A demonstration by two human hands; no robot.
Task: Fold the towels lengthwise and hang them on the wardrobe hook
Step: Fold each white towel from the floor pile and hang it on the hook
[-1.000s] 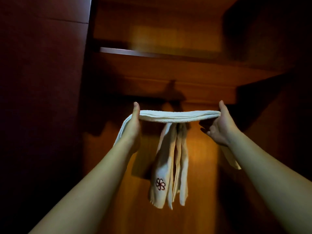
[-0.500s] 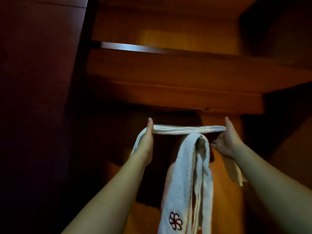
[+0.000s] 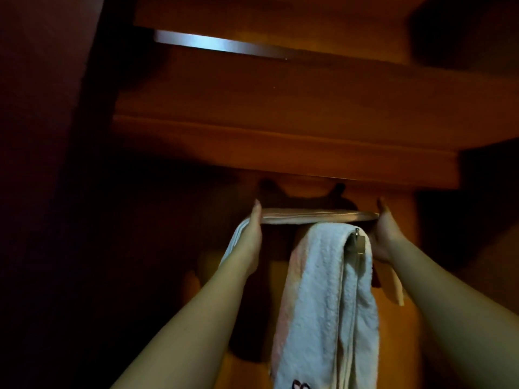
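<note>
**Towel stretched above hook**

At lower centre, hung over hook [image 3: 356, 242]: white towel [image 3: 323, 304]. Beyond, mid-frame, held taut and level between left hand [image 3: 250, 242] and right hand [image 3: 383, 240], both gripping its ends: folded towel [image 3: 317, 216]. Farthest, above: shelf [image 3: 280, 153].

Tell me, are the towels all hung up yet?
Nearly. One folded towel already hangs over the metal hook in the wardrobe. The second towel, folded into a long strip, is stretched level between the left hand and right hand, just above the hook. It still has to come down and drape over the hook. Any other towels are out of view.
</note>
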